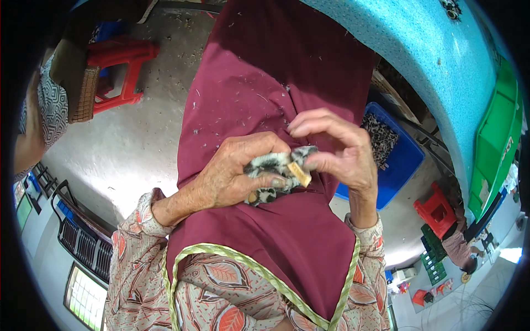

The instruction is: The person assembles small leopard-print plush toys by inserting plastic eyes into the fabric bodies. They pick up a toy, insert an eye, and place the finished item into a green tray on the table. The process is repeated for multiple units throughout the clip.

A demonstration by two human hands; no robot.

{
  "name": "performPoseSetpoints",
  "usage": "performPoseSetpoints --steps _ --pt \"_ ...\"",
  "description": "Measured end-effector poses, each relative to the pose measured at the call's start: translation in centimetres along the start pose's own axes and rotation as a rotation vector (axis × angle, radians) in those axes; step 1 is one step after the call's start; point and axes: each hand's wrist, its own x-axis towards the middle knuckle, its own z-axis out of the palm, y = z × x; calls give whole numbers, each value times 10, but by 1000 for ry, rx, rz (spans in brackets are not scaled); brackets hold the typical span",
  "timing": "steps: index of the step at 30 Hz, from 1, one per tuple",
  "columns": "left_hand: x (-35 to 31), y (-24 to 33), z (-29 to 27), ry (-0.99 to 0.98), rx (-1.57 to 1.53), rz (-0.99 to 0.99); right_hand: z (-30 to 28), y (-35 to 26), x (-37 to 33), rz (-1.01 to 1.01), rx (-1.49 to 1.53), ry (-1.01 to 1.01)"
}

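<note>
Black-and-white plush piece [268,164]: held over the lap of a maroon apron [240,91], between two bare hands; its length slants from lower left toward upper right.

Left hand [232,170]: gripping the plush from its left side, thumb laid across the front, fingers bent around behind.

Right hand [351,157]: on the far side, fingers arched and parted from the thumb, with a gap between; the thumb tip meets or nearly meets the plush's right end.

Tan strip [300,174]: juts from the plush just below and left of the right thumb tip, its long axis running down to the right; the right hand is nearer its free end.

Out of sight: the left fingertips, the plush's underside and the strip's inner end.

Hard to read: blur softens the plush; its exact shape, and whether the right thumb touches it, cannot be told.
</note>
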Motion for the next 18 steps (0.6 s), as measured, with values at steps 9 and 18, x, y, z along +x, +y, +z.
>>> performPoseSetpoints --steps 9,18 --pt "-36 1 -4 261 430 516 51 -17 -18 -273 81 -7" --pt "-43 1 -3 363 363 506 75 -31 -23 -352 -89 32"
